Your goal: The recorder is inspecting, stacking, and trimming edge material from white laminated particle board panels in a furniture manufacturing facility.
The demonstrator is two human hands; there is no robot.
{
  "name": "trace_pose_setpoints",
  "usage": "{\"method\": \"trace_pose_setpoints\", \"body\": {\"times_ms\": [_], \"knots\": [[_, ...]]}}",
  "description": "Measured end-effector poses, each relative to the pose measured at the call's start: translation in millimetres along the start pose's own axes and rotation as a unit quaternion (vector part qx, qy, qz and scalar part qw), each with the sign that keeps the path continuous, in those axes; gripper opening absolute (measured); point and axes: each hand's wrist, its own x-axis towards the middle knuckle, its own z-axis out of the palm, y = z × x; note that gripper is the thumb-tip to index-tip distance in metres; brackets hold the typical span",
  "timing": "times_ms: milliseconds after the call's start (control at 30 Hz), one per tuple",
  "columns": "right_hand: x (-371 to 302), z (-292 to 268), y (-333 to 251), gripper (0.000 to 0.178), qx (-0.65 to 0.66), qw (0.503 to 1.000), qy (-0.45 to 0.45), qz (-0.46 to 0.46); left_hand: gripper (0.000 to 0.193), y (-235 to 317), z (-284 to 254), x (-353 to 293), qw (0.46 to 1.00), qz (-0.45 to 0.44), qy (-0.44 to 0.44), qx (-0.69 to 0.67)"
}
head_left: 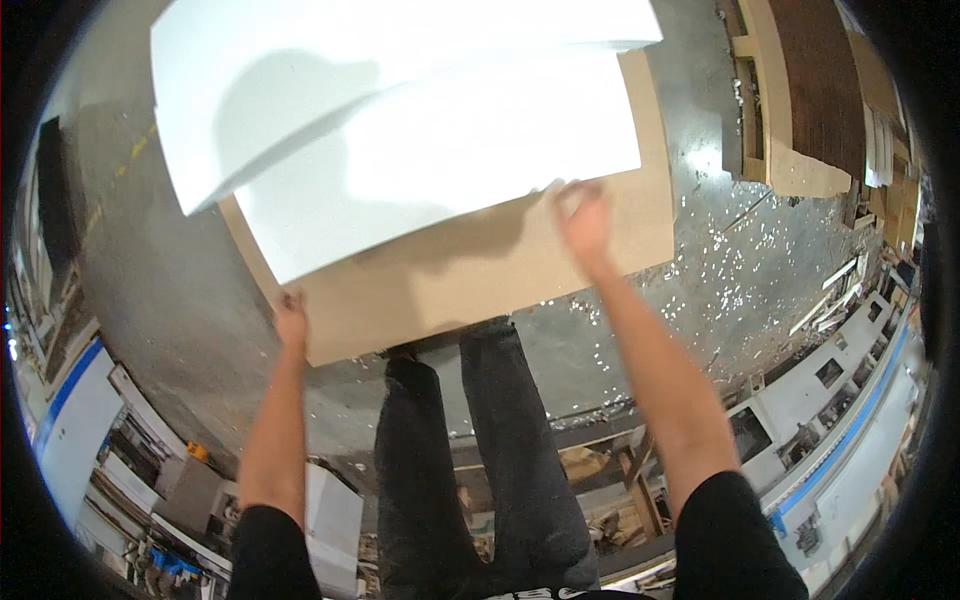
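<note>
A large white sheet lies on a flat brown board in front of my legs. Behind its near part, another white layer rises with a curved edge; whether it is the same piece I cannot tell. My left hand has its fingers closed at the sheet's near left corner, over the board's left edge. Along the near edge of the sheet, towards the right, my right hand is curled with thumb and fingertips pinched at the sheet. The shadow of a head falls across the white surface.
White crumbs litter the grey concrete floor on the right. Stacked wooden boards stand at the far right. Behind my legs runs a bench with blue-edged white panels and wood scraps. More panels lean at the left.
</note>
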Motion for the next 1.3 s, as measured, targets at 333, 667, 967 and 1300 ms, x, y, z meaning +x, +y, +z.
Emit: {"method": "trace_pose_setpoints", "body": {"times_ms": [333, 667, 967, 1300], "knots": [[-371, -231, -205, 0.064, 0.029, 0.664, -0.711, -0.231, 0.059, 83, -155, -307, 0.969, 0.097, -0.223, 0.051], [-421, -269, -216, 0.083, 0.006, 0.781, -0.597, -0.182, 0.054, 80, -244, -320, 0.962, 0.086, -0.247, -0.082], [-480, -242, -269, 0.079, 0.049, 0.882, -0.463, -0.076, 0.050, 58, -332, -302, 0.925, 0.245, -0.259, -0.130], [-590, -246, -254, 0.076, 0.188, 0.927, -0.313, 0.087, 0.046, 21, -383, -207, 0.880, 0.261, -0.364, -0.158]]}}
